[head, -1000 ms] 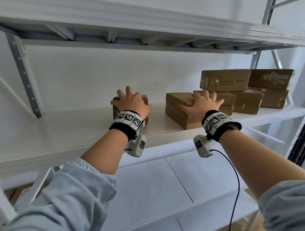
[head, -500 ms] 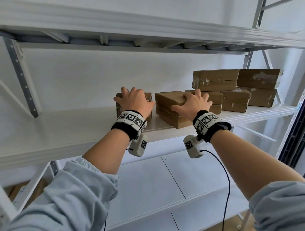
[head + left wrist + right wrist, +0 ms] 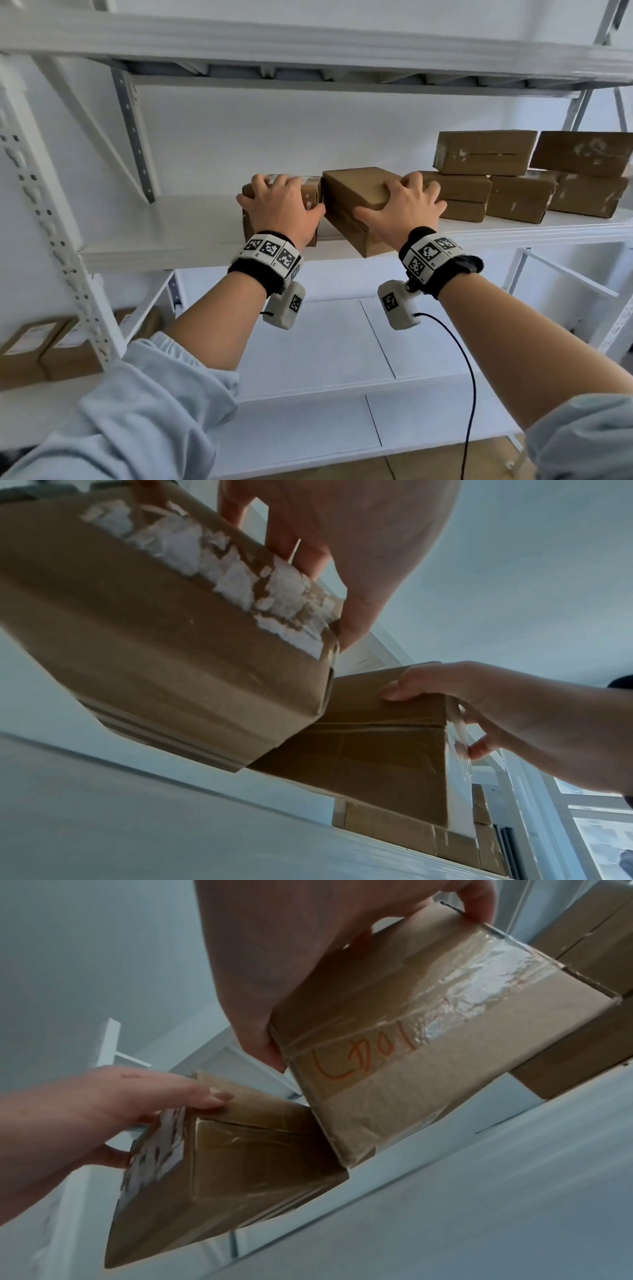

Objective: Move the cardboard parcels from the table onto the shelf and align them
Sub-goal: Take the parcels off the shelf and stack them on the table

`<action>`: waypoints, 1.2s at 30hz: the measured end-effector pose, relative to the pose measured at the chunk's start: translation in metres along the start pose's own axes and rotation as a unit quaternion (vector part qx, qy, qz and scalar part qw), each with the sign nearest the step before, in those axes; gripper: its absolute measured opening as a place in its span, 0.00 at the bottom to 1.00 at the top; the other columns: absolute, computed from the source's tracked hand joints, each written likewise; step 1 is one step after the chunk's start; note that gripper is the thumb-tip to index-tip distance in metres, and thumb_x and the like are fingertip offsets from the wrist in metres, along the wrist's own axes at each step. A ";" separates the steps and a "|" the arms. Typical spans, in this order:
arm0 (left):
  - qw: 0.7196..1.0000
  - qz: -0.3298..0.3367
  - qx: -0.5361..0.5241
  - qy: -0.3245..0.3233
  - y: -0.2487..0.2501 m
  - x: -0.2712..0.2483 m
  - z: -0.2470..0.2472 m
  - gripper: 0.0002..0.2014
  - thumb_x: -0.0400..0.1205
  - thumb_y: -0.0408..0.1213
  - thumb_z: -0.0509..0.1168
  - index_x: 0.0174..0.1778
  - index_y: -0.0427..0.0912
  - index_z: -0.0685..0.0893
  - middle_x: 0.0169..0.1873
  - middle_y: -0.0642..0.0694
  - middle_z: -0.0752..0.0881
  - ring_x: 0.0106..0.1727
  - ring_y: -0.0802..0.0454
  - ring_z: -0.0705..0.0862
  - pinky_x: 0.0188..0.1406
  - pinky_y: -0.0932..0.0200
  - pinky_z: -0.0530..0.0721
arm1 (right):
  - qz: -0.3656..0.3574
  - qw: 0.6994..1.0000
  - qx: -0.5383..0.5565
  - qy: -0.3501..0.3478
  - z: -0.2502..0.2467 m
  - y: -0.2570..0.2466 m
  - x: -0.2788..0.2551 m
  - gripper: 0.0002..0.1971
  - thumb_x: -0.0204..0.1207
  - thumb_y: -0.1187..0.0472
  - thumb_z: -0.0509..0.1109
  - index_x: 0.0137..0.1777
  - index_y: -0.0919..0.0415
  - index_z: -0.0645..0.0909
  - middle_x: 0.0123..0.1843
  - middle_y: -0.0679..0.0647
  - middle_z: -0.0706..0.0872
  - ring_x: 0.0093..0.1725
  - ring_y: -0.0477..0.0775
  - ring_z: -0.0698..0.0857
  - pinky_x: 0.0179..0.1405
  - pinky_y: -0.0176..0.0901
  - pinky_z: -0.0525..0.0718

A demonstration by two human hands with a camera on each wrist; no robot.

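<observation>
Two brown cardboard parcels sit side by side on the white shelf point(image 3: 178, 236). My left hand point(image 3: 281, 209) grips the smaller parcel point(image 3: 310, 193) from above, fingers curled over its far edge. That smaller parcel point(image 3: 171, 656) bears torn white label scraps. My right hand point(image 3: 400, 209) grips the larger parcel point(image 3: 356, 186), thumb on its left side and fingers spread over the top. Red handwriting and clear tape mark the larger parcel point(image 3: 428, 1056). The two parcels touch at their near corners. The larger one lies askew, its corner past the shelf's front edge.
Several more parcels are stacked at the right of the same shelf point(image 3: 486, 154), close beside my right hand. An upper shelf point(image 3: 308, 44) hangs overhead, a lower shelf point(image 3: 342, 342) lies beneath my arms. More boxes point(image 3: 41, 349) stand low at left, behind a perforated upright point(image 3: 51, 222).
My left hand has slid the smaller parcel to the right, closing the gap to the larger parcel until they touch. The right hand has stayed on the larger parcel.
</observation>
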State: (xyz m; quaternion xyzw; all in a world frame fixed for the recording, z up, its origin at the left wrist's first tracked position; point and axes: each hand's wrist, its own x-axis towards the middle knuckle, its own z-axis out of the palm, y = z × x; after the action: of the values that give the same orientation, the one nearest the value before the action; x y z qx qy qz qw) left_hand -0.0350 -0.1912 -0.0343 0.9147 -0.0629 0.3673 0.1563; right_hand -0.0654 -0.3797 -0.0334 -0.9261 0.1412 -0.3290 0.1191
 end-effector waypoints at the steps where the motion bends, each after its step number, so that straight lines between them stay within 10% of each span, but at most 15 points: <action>1: 1.000 -0.007 0.001 -0.001 -0.006 -0.007 -0.005 0.26 0.74 0.66 0.62 0.62 0.56 0.83 0.63 0.55 0.84 0.68 0.41 0.70 0.60 0.35 0.72 | -0.006 1.000 0.002 -0.001 -0.001 -0.005 -0.007 0.36 0.59 0.26 0.64 0.60 0.52 0.80 0.66 0.55 0.72 0.66 0.69 0.68 0.58 0.62 0.70; 36: 0.998 -0.043 0.036 -0.040 -0.337 -0.227 -0.246 0.24 0.77 0.66 0.60 0.62 0.56 0.83 0.62 0.55 0.85 0.68 0.42 0.71 0.61 0.38 0.70 | -0.043 0.995 -0.037 -0.076 -0.049 -0.328 -0.336 0.39 0.63 0.25 0.59 0.62 0.56 0.80 0.64 0.56 0.72 0.65 0.71 0.68 0.62 0.67 0.71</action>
State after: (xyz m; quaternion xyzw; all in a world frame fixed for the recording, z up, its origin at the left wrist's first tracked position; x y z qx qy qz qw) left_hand -0.2824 0.2081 -0.1046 0.9355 -0.0168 0.3255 0.1365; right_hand -0.2862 0.0341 -0.0871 -0.9575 0.1044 -0.2566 0.0806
